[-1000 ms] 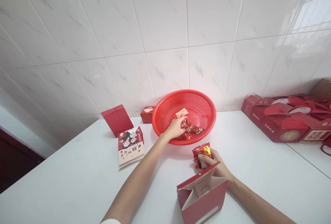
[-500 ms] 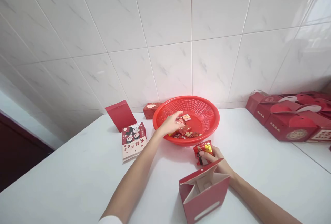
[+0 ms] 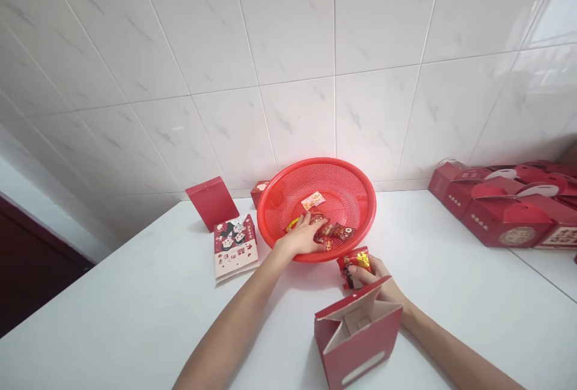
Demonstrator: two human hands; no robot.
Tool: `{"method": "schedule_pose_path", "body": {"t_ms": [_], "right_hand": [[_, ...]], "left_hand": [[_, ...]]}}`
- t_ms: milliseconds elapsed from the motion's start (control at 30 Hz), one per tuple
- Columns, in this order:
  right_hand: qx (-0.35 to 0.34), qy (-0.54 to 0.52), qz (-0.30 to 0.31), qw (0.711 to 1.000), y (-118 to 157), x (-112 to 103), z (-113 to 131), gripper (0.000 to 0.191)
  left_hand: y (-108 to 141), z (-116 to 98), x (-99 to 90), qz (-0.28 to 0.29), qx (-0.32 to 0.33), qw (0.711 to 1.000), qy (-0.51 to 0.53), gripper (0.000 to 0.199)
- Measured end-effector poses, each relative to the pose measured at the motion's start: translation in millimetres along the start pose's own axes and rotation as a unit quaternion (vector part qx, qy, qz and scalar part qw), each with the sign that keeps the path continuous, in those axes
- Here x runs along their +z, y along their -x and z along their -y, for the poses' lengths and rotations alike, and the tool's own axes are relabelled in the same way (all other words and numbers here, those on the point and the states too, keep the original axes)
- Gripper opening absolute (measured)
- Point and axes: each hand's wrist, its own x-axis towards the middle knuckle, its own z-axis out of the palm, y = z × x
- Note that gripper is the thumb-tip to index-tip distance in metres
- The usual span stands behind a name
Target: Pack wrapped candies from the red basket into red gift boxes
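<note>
My left hand point(image 3: 303, 237) reaches over the near rim of a red plastic basket point(image 3: 367, 222), its fingers spread on the small red-wrapped sweets point(image 3: 341, 232) inside. Some of the sweets are hidden beneath it. A pink and orange packet point(image 3: 312, 200) lies farther back in the basket. Just outside the rim, my right hand point(image 3: 376, 271) grips a shiny red and gold packet point(image 3: 354, 262) between thumb and fingers. In front of that hand stands a dark red paper gift box point(image 3: 360, 348) with its top open; I can see its pale inside.
Left of the basket are a printed gift box point(image 3: 235, 249) and an upright red card-like piece point(image 3: 211, 202). A small red box point(image 3: 258, 191) sits partly behind the basket. Several red handled boxes point(image 3: 507, 213) line the right side, near the tiled wall point(image 3: 297, 125).
My left hand has gone lower into the basket, onto the sweets. The basket has tilted and shifted left, and the pink and orange packet moved with it. My right hand stays on its packet.
</note>
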Motion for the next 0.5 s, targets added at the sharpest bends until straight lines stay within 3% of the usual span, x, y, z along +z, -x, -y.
{"method": "schedule_pose_path", "body": {"t_ms": [167,300,500], "right_hand": [[0.006,-0.06,-0.022,0.998,0,3,-2,0.036],[0.01,-0.097,-0.033,0.995,0,6,1,0.036],[-0.006,-0.008,-0.073,0.997,0,10,5,0.043]], "left_hand": [[-8,-12,-4.5,-0.033,-0.069,0.997,0.017,0.084],[-15,-21,-11.6,-0.023,-0.081,0.996,0.002,0.075],[-11,-20,-12.8,-0.017,-0.081,0.996,-0.025,0.072]]}}
